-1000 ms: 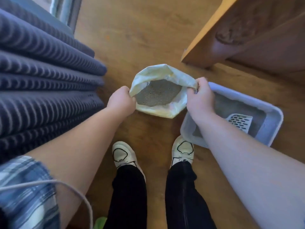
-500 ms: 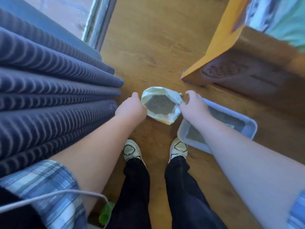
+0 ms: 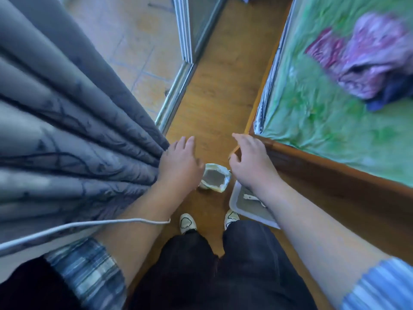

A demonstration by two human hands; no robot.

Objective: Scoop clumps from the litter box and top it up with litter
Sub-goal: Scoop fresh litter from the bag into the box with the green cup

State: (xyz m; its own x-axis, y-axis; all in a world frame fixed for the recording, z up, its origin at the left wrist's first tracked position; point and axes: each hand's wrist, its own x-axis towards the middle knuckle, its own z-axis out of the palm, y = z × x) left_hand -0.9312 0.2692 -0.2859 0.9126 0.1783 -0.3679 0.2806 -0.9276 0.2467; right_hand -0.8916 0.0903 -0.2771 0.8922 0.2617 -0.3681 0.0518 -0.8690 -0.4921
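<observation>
Both hands are up and free, well above the floor: the left hand (image 3: 181, 163) hovers palm-down with fingers spread loosely, brushing against the folds of the grey curtain (image 3: 73, 135), and the right hand (image 3: 250, 162) hangs opposite with its fingers splayed and slightly curled, gripping nothing. Down between them on the wooden floor (image 3: 214, 90) stands the litter bag (image 3: 215, 179), upright with its mouth open, grey litter showing inside. Just to the right of it sits the litter box (image 3: 237, 203), a pale tray partly hidden under the right forearm, grey litter in it and a white scoop (image 3: 251, 197) lying on top. The box rests against the wooden bed frame (image 3: 335, 175), and the bed itself wears a green sheet (image 3: 324, 104) with a bundle of pink and purple cloth (image 3: 371, 57) on it. Two pale shoes (image 3: 188, 223) point toward the bag, the right one just beside the box's near corner. A white cable (image 3: 78, 227) crosses the left forearm. The picture is blurred toward its edges.
</observation>
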